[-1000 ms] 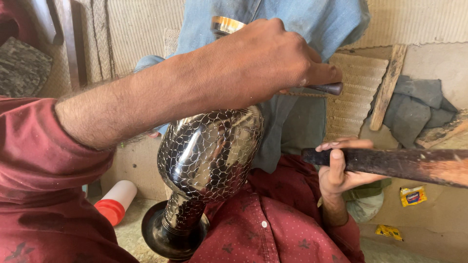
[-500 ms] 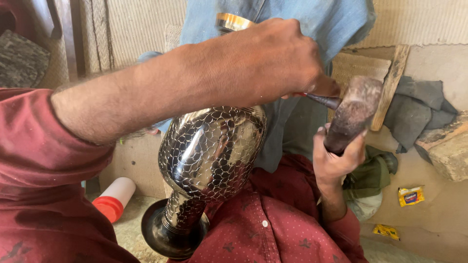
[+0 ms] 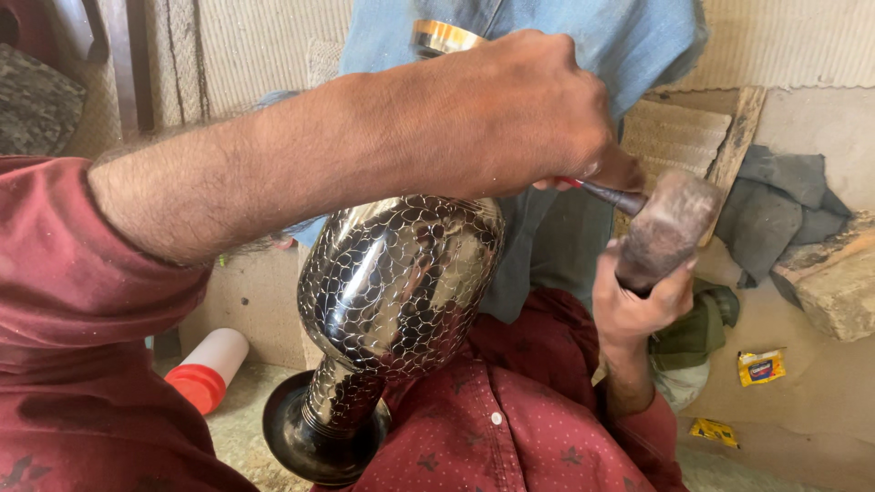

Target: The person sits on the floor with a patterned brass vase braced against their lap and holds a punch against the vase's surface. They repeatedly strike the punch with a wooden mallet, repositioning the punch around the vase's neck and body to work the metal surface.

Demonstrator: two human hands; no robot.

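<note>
A shiny dark metal vase (image 3: pixel 401 282) with a scale-like engraved pattern lies tilted across my lap, its round foot (image 3: pixel 319 437) low at the left. Its brass rim (image 3: pixel 442 36) points away under a blue cloth (image 3: pixel 592 36). My left hand (image 3: pixel 538 109) is closed over the vase's upper side and grips a thin dark chisel (image 3: pixel 612 195) that sticks out to the right. My right hand (image 3: pixel 638 305) holds a worn wooden mallet (image 3: pixel 665 228) by its handle. The mallet's head sits against the outer end of the chisel.
A white container with a red cap (image 3: pixel 205 369) lies on the floor at the left. To the right are a grey cloth (image 3: pixel 784 210), a rough wooden block (image 3: pixel 838 282), a leaning plank (image 3: pixel 734 150), a green cloth (image 3: pixel 702 328) and small yellow packets (image 3: pixel 761 366).
The mallet swung from lying level out to the right, up and in to the chisel's end. My right hand rose with it. The left hand and vase stayed put.
</note>
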